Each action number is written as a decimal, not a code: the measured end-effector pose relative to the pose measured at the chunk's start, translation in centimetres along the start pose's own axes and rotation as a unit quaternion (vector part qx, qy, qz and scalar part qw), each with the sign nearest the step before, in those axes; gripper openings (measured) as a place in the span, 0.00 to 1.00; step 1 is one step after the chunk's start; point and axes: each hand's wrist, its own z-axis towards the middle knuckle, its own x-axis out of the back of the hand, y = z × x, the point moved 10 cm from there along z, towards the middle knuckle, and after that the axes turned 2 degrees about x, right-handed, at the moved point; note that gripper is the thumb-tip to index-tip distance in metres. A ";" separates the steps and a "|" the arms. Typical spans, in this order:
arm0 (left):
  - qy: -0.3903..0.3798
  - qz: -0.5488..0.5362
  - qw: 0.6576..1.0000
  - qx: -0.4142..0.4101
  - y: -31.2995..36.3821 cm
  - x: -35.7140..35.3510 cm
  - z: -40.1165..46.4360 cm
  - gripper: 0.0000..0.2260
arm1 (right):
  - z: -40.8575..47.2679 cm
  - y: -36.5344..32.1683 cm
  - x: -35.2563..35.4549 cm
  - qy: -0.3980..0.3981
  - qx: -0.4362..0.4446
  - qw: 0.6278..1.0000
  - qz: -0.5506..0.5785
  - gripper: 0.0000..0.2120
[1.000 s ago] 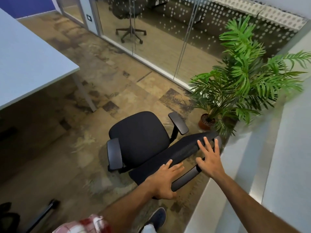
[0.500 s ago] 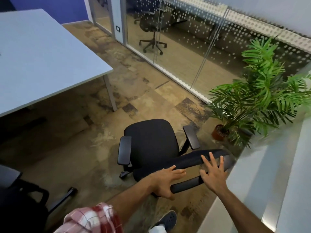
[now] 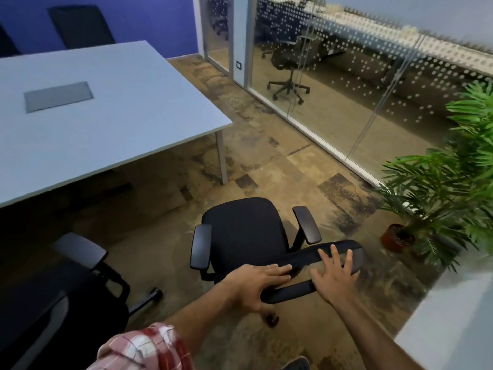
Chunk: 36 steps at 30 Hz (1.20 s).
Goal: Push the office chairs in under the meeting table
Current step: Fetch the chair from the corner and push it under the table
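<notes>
The meeting table [image 3: 120, 116] is pale blue-grey, with a darker grey panel [image 3: 58, 96] in its top. Behind it the wall [image 3: 146, 20] is deep blue; around it the carpet [image 3: 266, 145] is mottled brown and tan. The office chair [image 3: 242, 231] off its corner is black.

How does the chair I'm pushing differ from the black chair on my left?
The pushed chair has both hands on its backrest, left hand and right hand; the left chair is untouched. The pushed chair shows whole; the left chair is cut by the frame edge. Both are black with armrests, neither under the meeting table.
</notes>
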 end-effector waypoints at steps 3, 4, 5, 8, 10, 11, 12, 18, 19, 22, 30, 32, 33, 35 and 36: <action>0.030 0.007 0.997 0.073 -3.8 1.0 -2.7 0.36 | 1.5 -3.6 -0.8 -0.032 0.035 0.998 -0.037 0.32; 0.030 0.004 0.994 0.102 -5.3 1.2 -3.9 0.36 | 2.3 -5.1 -1.2 -0.047 0.064 0.995 -0.059 0.34; 0.026 -0.002 0.993 0.115 -6.0 0.9 -4.2 0.36 | 2.6 -5.3 -0.9 -0.060 0.078 0.992 -0.080 0.37; 0.040 -0.017 0.988 0.149 -8.5 1.5 -6.6 0.35 | 4.5 -8.7 -0.5 -0.078 0.178 0.975 -0.108 0.39; 0.064 -0.028 0.981 0.179 -10.9 2.6 -7.8 0.36 | 6.6 -11.2 -0.4 -0.091 0.238 0.960 -0.115 0.41; 0.069 -0.028 0.980 0.185 -11.3 2.9 -8.3 0.38 | 6.7 -11.7 -0.3 -0.090 0.252 0.955 -0.127 0.41; 0.080 -0.032 0.975 0.203 -12.7 3.4 -8.4 0.39 | 8.1 -12.9 -0.3 -0.092 0.272 0.948 -0.137 0.40; 0.084 -0.038 0.957 0.274 -17.8 4.8 -9.1 0.43 | 13.7 -20.5 -0.3 -0.106 0.343 0.916 -0.177 0.35; 0.088 -0.044 0.951 0.294 -19.1 5.2 -9.2 0.43 | 15.0 -22.0 -0.5 -0.109 0.358 0.910 -0.176 0.35; 0.116 -0.063 0.933 0.334 -21.6 6.5 -9.3 0.39 | 17.6 -24.5 -0.4 -0.087 0.388 0.902 -0.169 0.36; 0.213 -0.119 0.843 0.479 -30.7 11.3 -11.4 0.31 | 22.4 -32.9 -0.5 -0.071 0.434 0.885 -0.152 0.32; 0.222 -0.096 0.835 0.494 -32.7 12.7 -11.7 0.29 | 23.3 -34.6 -0.3 -0.067 0.432 0.889 -0.137 0.31; 0.229 -0.090 0.828 0.503 -34.4 13.4 -12.0 0.27 | 24.5 -36.1 -0.5 -0.064 0.435 0.888 -0.135 0.31; 0.240 -0.072 0.825 0.506 -36.0 14.5 -12.1 0.25 | 25.7 -37.7 -0.2 -0.050 0.447 0.883 -0.130 0.32; 0.245 -0.070 0.820 0.512 -37.6 15.2 -12.4 0.24 | 27.0 -39.3 -0.5 -0.049 0.450 0.882 -0.132 0.33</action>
